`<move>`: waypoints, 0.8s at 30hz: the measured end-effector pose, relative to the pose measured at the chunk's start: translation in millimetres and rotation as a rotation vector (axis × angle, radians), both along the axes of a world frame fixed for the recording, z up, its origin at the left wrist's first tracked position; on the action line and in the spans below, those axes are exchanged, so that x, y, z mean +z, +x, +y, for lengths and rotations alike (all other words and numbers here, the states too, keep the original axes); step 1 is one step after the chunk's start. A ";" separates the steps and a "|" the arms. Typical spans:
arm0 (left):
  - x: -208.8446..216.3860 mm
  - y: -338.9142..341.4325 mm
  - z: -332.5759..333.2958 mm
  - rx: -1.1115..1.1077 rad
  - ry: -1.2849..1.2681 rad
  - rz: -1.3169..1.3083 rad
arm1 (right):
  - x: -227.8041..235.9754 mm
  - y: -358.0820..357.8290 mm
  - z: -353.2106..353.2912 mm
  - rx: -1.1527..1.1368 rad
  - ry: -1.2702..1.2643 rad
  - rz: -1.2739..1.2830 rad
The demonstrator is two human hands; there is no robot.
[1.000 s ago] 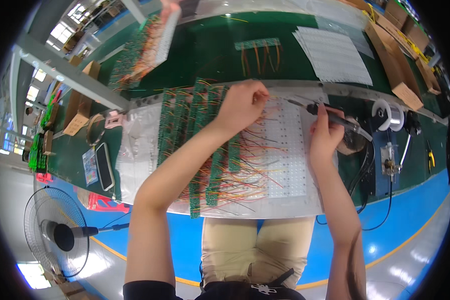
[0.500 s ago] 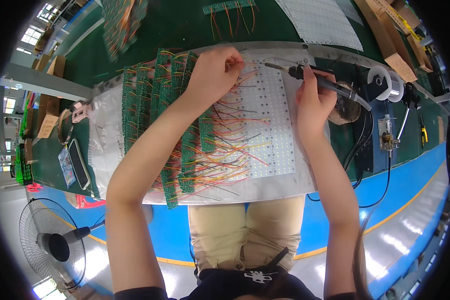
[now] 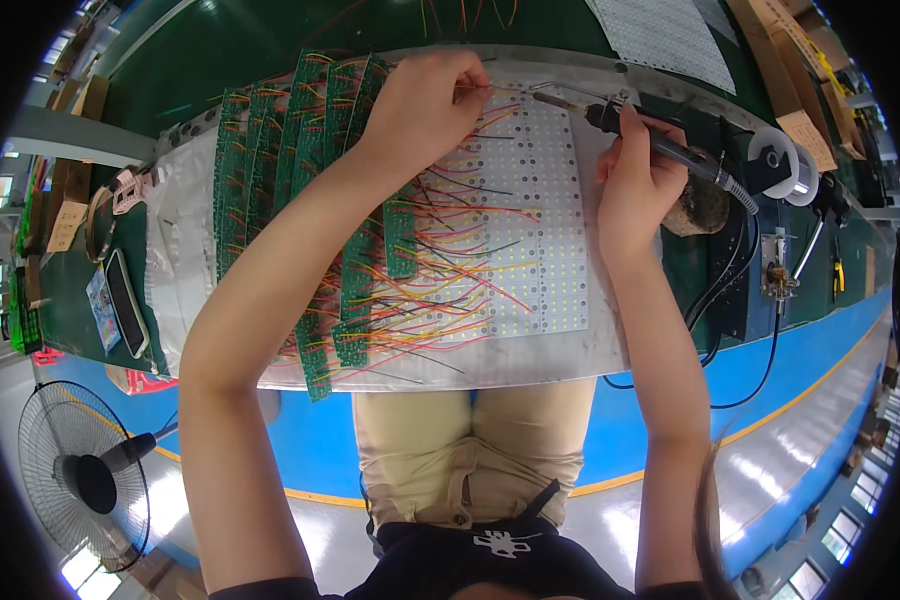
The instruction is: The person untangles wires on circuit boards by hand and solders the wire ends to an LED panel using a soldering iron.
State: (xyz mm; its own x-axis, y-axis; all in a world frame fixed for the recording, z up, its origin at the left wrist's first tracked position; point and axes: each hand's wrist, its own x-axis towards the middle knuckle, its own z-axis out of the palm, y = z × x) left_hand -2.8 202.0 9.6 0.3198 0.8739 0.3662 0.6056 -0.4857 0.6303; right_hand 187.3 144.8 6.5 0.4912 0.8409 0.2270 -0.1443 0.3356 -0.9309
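My right hand [image 3: 638, 185] is closed round a soldering iron [image 3: 682, 153]. The iron's tip points left, a short gap from my left hand [image 3: 432, 108]. That hand is closed in a pinch at the top of the work area, on what looks like a thin wire end [image 3: 502, 87]. Beneath both hands lies a white LED board [image 3: 562, 270] dotted with small yellowish chips. Several narrow green circuit boards [image 3: 355, 300] overlap on its left side, partly covered by my left forearm. Red, yellow and black wires [image 3: 470, 265] fan out rightward from them across the white board.
A solder wire spool [image 3: 785, 170] on a stand is to the right, beside a brownish round block [image 3: 698, 205] and the iron's cable. Cardboard boxes [image 3: 800, 100] stand far right. More white boards [image 3: 660, 40] lie at the back. A phone [image 3: 127, 303] rests left; a fan [image 3: 95, 480] stands below.
The whole view has shifted, so the bench appears higher and slightly left. Both hands keep nearly the same places over the boards, the iron still held near the pinching fingers.
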 end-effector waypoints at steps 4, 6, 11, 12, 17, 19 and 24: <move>-1.5 1.3 -0.1 -0.012 -0.010 -0.025 | -0.5 0.9 -0.7 0.016 0.005 0.000; -1.4 0.4 0.0 -0.010 -0.003 -0.017 | 0.9 0.2 -0.7 0.019 0.001 -0.002; -0.7 2.0 -0.2 0.001 0.008 0.000 | 0.3 1.2 0.1 0.011 0.010 -0.019; -1.1 2.2 -0.1 0.003 0.014 -0.004 | 0.2 1.5 0.1 0.011 0.009 -0.019; -2.3 1.0 0.0 0.003 0.013 0.004 | -1.4 1.7 0.4 0.026 0.015 -0.030; -2.1 1.1 -0.3 0.005 0.008 0.000 | -0.8 1.4 0.2 0.023 0.012 -0.030; -2.3 1.3 -0.5 0.000 0.034 0.001 | 0.1 1.0 0.1 0.018 0.006 -0.031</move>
State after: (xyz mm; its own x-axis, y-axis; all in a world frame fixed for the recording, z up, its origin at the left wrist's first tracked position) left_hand -1.5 201.4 7.3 0.3206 0.8610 0.3950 0.6059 -0.5069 0.6131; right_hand 188.3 144.9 6.6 0.4690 0.8479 0.2471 -0.1213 0.3389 -0.9330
